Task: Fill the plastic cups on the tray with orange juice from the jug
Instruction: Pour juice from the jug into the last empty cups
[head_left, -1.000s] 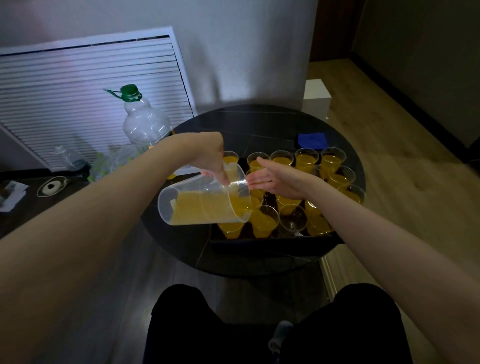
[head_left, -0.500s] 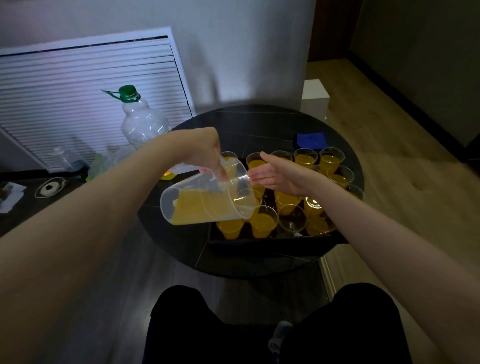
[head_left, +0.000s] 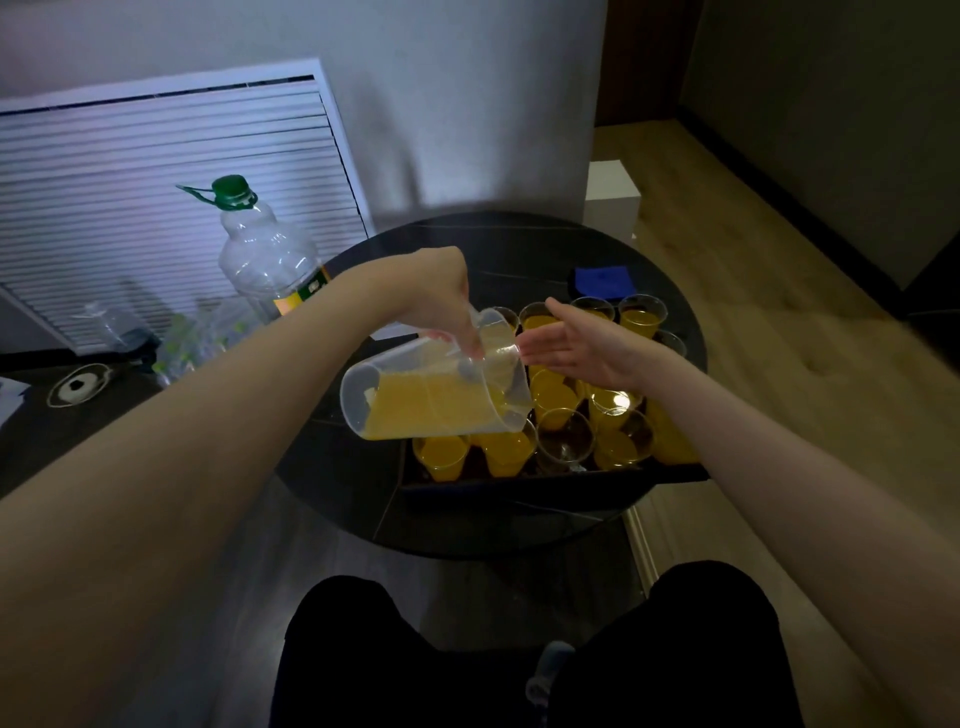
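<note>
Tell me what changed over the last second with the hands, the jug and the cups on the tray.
The right hand drew back from the rim of the clear plastic jug of orange juice and now hovers open, fingers straight, just right of it. The left hand kept gripping the tilted jug, which shifted slightly right over the front cups. One clear plastic cup in the front row remains empty; the black tray has not moved.
</note>
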